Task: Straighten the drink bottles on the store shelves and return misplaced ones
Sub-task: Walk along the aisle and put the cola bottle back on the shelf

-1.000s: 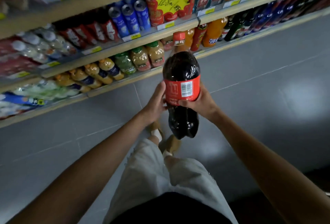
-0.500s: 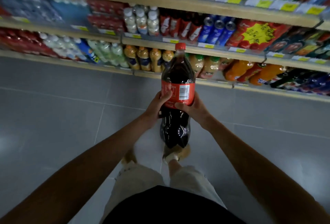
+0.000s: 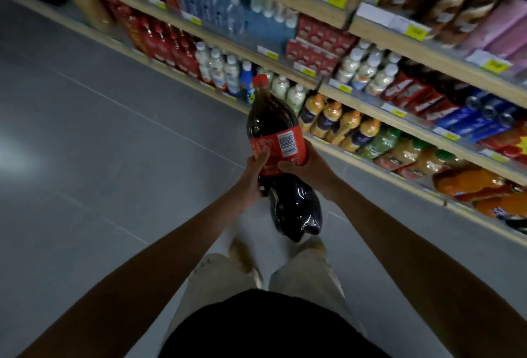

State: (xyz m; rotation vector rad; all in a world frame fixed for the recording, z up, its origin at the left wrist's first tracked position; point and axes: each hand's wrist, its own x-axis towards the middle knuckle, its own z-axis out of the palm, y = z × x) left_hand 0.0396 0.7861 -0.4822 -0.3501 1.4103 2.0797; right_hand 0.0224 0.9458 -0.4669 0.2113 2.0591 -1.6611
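Cola bottle (image 3: 295,206), red barcode label (image 3: 285,144), between left grip (image 3: 253,178) and right grip (image 3: 312,171)

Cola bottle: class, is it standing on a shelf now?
No: the left hand and right hand hold the cola bottle above the floor, off the shelves.

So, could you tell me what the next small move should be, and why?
Probably carry the cola bottle, gripped by the left hand and right hand, toward the blurred red bottles farther along the bottom shelf; they seem its match.
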